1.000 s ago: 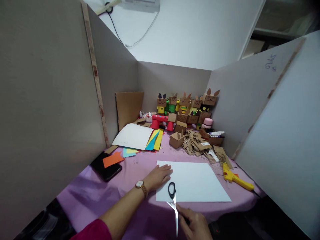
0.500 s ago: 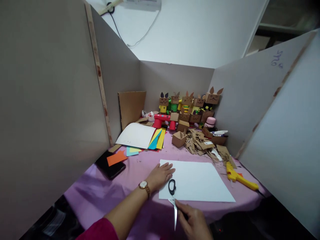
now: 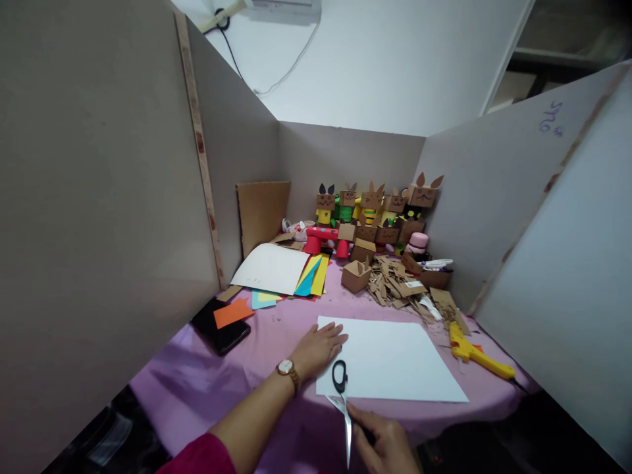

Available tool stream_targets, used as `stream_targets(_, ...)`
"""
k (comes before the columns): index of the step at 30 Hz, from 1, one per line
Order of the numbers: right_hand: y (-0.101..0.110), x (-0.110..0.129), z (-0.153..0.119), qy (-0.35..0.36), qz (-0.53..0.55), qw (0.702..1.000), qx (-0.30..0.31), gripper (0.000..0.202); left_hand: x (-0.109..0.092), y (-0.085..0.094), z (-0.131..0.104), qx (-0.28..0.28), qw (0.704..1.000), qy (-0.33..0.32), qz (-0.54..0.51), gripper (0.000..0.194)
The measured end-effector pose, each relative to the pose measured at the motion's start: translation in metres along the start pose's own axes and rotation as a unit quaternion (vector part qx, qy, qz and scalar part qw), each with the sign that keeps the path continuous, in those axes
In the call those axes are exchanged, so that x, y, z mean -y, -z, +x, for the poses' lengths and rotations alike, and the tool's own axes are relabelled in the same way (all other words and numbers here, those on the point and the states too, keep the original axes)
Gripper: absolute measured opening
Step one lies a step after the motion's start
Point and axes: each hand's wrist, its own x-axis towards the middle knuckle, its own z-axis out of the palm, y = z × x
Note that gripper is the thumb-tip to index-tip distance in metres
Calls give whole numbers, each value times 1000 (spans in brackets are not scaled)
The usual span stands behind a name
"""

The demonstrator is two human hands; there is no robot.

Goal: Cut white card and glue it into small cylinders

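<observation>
A white sheet of board [image 3: 395, 359] lies flat on the pink cloth in front of me. My left hand [image 3: 320, 347] rests flat on its left edge, fingers stretched out, with a watch [image 3: 286, 368] on the wrist. At the near edge, my right hand [image 3: 382, 438] grips a pair of scissors [image 3: 348, 428] by one black handle. The scissor blades are parted and point toward me, while the other black loop lies over the sheet's lower left corner.
A yellow glue gun [image 3: 481, 359] lies on the right. Cardboard scraps [image 3: 395, 283], an open small box [image 3: 355, 275] and cardboard animal figures [image 3: 371, 201] fill the back. On the left are coloured papers [image 3: 316, 273] and a black phone-like slab [image 3: 220, 332] under orange paper [image 3: 234, 313].
The scissor blades have spread wider apart and the scissors sit slightly lower in view. My left hand stays on the sheet; the whole view has shifted a little.
</observation>
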Motion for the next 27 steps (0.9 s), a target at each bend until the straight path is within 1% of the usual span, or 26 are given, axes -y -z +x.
stream_targets(5,-4,3,1,-24,8,1000,13,37,-1,1,0,-1,1000,1,-2,38)
stream_targets(10,-14,1,2,-17,-5,1000,-14,40,-1,2,-1,1,1000,0,0,37)
stream_targets(13,-13,-1,-1,-4,16,1000,-16,40,-2,2,-1,-2,1000,-1,1,37)
stream_targets(16,-13,2,-2,-10,42,999,-23,38,-2,2,-1,-7,1000,-5,0,36)
stream_targets(19,-16,5,1,-17,39,999,-33,39,-2,3,-1,-15,1000,-12,-2,33)
stream_targets(22,-17,4,1,-11,32,999,-29,40,-2,2,-1,-25,1000,-18,-1,36)
stream_targets(27,-14,3,-2,-11,47,999,-23,37,1,-2,-1,-15,1000,-13,-4,35)
